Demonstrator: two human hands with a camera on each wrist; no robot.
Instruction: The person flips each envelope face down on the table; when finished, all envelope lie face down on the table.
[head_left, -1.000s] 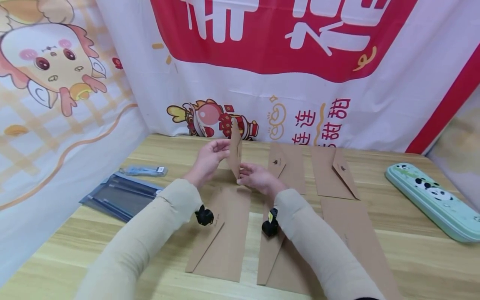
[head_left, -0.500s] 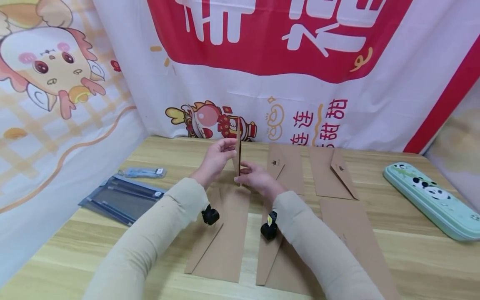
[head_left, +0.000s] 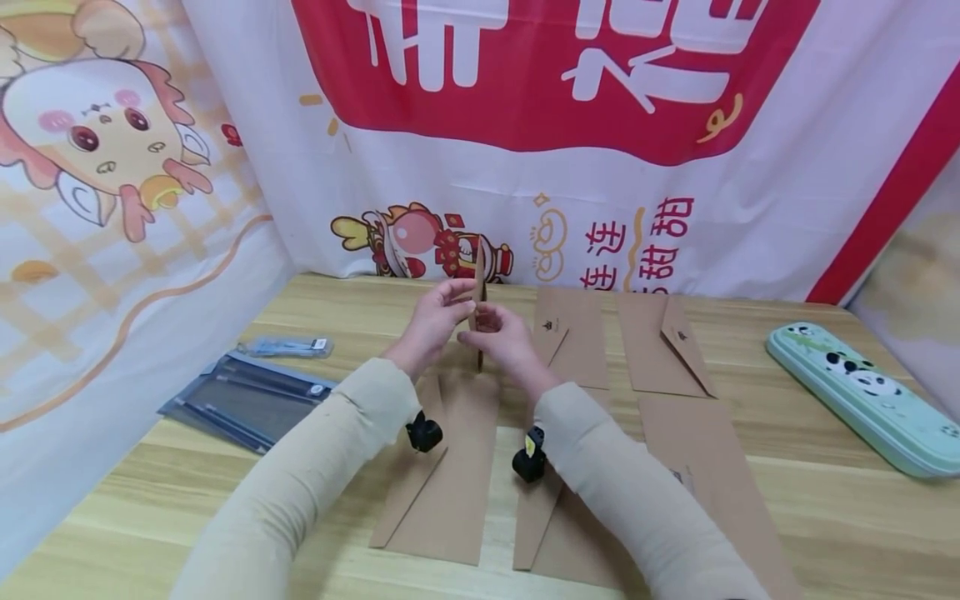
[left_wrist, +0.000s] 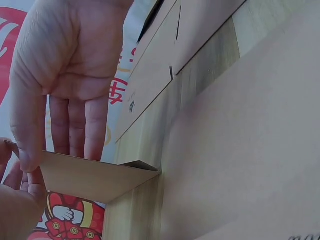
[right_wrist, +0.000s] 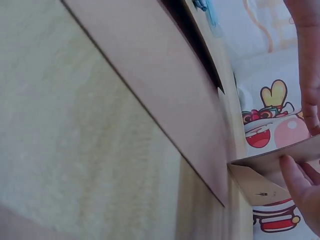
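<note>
In the head view, a brown paper envelope [head_left: 480, 271] stands nearly edge-on above the back of the table. My left hand [head_left: 431, 321] pinches it from the left. From the right, my right hand [head_left: 513, 342] grips its near side, with the thumb reaching across the edge. The left wrist view has the right hand [left_wrist: 65, 60] large at the top and the left hand [left_wrist: 17, 205] at lower left, their fingertips close together on the envelope [left_wrist: 90, 177]. A flap with a small printed mark hangs away from the envelope [right_wrist: 270, 162] in the right wrist view.
Several brown envelopes lie on the wooden table, including one [head_left: 457, 483] below the hands and one [head_left: 667, 346] at back right. A dark zip pouch [head_left: 247, 400] and small blue packet [head_left: 288, 344] are left, a mint panda case [head_left: 862, 400] right. A printed cloth [head_left: 420, 183] hangs behind.
The held envelope has turned from slightly facing right to nearly edge-on. My right hand has slid up its near side, closer to the left fingers. The left hand has shifted slightly right.
</note>
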